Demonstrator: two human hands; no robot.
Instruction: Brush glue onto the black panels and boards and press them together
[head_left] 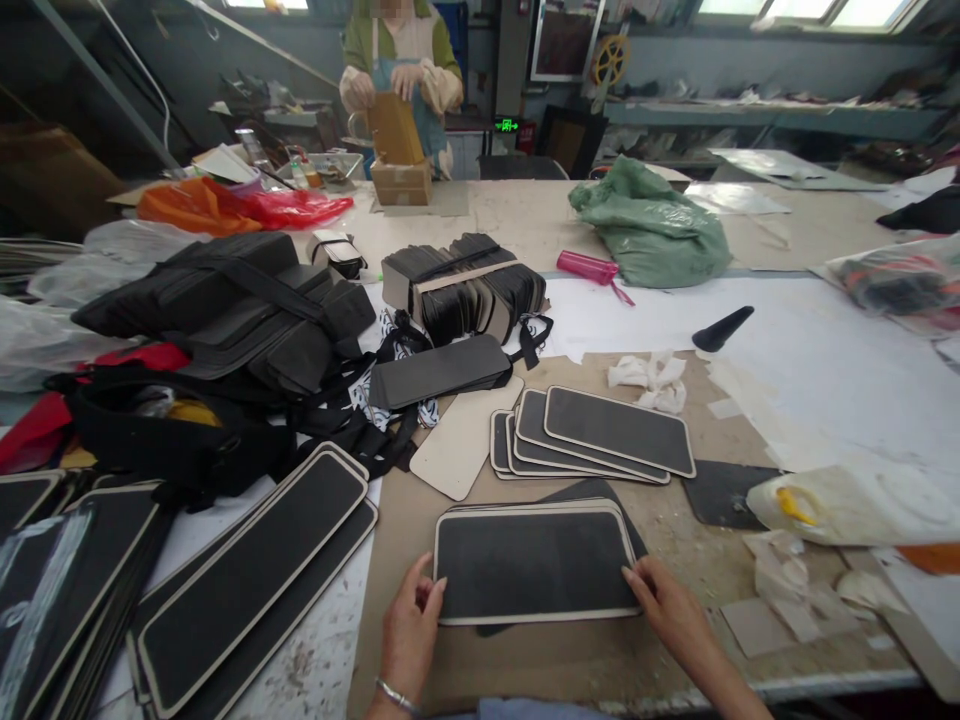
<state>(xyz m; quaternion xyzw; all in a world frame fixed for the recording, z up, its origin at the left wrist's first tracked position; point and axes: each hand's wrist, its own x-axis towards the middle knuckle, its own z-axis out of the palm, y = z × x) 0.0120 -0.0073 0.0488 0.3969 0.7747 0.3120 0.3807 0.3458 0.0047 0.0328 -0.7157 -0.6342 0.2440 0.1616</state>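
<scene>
1. Left hand (pixel 411 612) pinches one end of a pale-bordered black panel (pixel 534 562) — thumb on top.
2. Right hand (pixel 664 592) grips the opposite end, fingers closed on the edge.
3. The panel lies over a dark sheet (pixel 591 489), near a fanned stack (pixel 611 432).

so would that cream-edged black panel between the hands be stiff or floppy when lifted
The black panel is probably stiff: it lies flat, edges straight, between left hand and right hand. Its edge looks thin, so likely light. It might slide: the dark piece beneath sits askew.
</scene>
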